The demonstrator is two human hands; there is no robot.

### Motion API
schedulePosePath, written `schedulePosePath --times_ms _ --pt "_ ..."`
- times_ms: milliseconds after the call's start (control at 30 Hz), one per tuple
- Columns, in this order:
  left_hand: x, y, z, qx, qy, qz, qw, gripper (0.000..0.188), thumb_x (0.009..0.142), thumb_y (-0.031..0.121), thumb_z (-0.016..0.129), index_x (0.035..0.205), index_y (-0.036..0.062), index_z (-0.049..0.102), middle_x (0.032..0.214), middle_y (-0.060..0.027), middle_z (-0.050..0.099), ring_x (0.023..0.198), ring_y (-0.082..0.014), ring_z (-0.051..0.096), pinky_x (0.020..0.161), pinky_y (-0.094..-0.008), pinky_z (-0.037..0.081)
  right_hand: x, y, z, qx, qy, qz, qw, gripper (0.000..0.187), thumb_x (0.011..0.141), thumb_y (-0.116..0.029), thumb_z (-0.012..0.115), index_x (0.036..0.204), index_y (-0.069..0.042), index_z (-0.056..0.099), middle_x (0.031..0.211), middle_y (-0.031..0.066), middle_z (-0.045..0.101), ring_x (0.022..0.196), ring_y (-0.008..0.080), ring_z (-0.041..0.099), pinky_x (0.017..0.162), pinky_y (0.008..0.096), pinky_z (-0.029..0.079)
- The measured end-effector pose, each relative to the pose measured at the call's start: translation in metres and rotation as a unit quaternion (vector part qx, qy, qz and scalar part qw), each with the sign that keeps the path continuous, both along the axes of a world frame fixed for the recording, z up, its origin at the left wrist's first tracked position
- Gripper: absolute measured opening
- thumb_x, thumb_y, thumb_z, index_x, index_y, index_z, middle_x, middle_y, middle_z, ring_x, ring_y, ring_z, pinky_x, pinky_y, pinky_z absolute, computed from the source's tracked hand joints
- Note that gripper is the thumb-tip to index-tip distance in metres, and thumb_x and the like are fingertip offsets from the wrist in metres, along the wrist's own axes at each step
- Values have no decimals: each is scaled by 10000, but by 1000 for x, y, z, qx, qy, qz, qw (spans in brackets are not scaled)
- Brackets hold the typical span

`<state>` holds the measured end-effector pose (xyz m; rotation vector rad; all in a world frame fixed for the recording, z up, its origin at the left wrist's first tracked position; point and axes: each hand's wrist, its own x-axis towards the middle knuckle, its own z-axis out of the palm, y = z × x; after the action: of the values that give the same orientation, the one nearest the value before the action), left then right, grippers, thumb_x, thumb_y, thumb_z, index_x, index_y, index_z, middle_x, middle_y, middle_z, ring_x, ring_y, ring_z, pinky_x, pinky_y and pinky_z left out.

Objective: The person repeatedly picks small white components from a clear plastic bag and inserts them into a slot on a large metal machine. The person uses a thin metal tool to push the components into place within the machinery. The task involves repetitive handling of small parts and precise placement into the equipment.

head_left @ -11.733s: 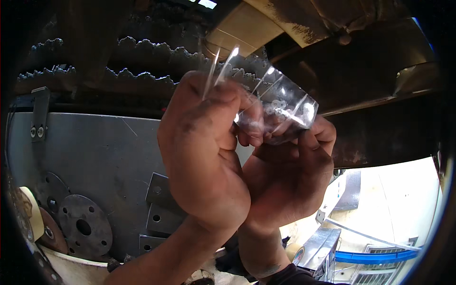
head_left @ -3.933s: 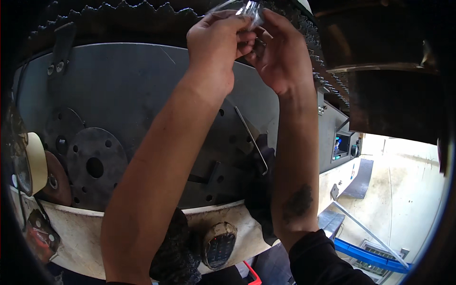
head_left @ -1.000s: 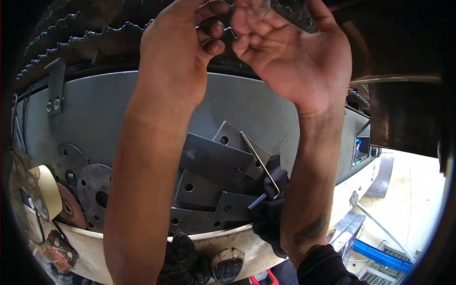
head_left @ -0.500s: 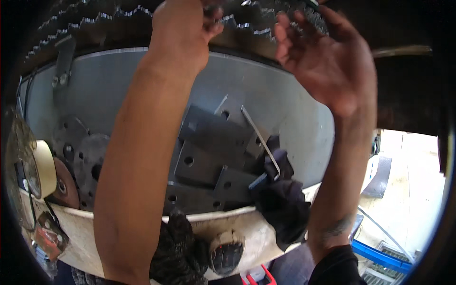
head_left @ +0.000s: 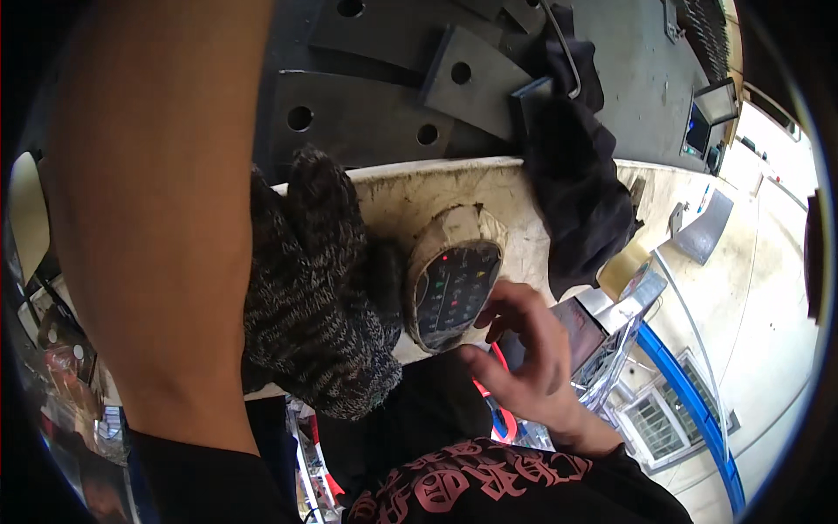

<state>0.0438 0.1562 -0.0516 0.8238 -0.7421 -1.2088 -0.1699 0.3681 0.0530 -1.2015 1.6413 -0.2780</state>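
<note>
My right hand (head_left: pixel 528 349) is at the lower right side of an oval control panel (head_left: pixel 458 284). Its fingers are loosely bent and the thumb stands apart, with nothing held. The fingertips reach to the panel's rim; whether they touch it I cannot tell. Dark keys and a small red light show on the panel face, set in a worn, pale housing. My left forearm (head_left: pixel 166 218) runs up the left side, and its hand lies beyond the top edge. Next to that forearm, a dark knitted glove (head_left: pixel 327 288) hangs over the machine's cream edge (head_left: pixel 410 182).
Dark steel plates with holes (head_left: pixel 375 113) lie on the grey bed. A bent metal rod (head_left: pixel 566 48) and a black cloth (head_left: pixel 580 166) are at their right. Farther right stand a small screen (head_left: pixel 698 127), a yellow tape roll (head_left: pixel 624 266) and a blue curved bar (head_left: pixel 690 402).
My view has tilted down and toward the machine's front edge. The right hand has come down from the far side to the control panel. My left hand has left the picture.
</note>
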Motion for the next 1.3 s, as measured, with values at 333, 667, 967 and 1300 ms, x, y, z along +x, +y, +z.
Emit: schedulePosePath --times_ms 333,667,967,1300 --pt "56 95 -31 78 -78 47 993 125 886 208 573 896 84 585 724 -3 577 585 -72 480 517 -211 370 11 15 -14 -60 66 4 996 399 687 5 726 1041 16 542 889 98 560 709 199 523 603 288 434" --pt "65 99 -31 87 -94 44 991 125 884 208 571 889 84 587 721 -5 581 575 -79 477 510 -221 367 18 17 -15 -53 75 -33 995 443 645 -24 765 1029 2 546 878 94 555 786 248 535 687 336 430" --pt "65 96 -26 79 -93 38 992 125 882 208 569 882 85 589 718 -7 584 565 -85 474 503 -229 364 27 23 -18 -86 136 -6 987 556 592 -56 799 1065 20 519 909 137 549 796 296 533 707 366 428" --pt "12 -8 -4 2 -21 -19 1000 125 879 208 567 875 85 591 715 -10 588 555 -92 471 496 -239 361 25 17 -20 -206 95 -28 974 764 586 -51 803 1265 -12 455 986 141 547 850 293 541 719 361 456"
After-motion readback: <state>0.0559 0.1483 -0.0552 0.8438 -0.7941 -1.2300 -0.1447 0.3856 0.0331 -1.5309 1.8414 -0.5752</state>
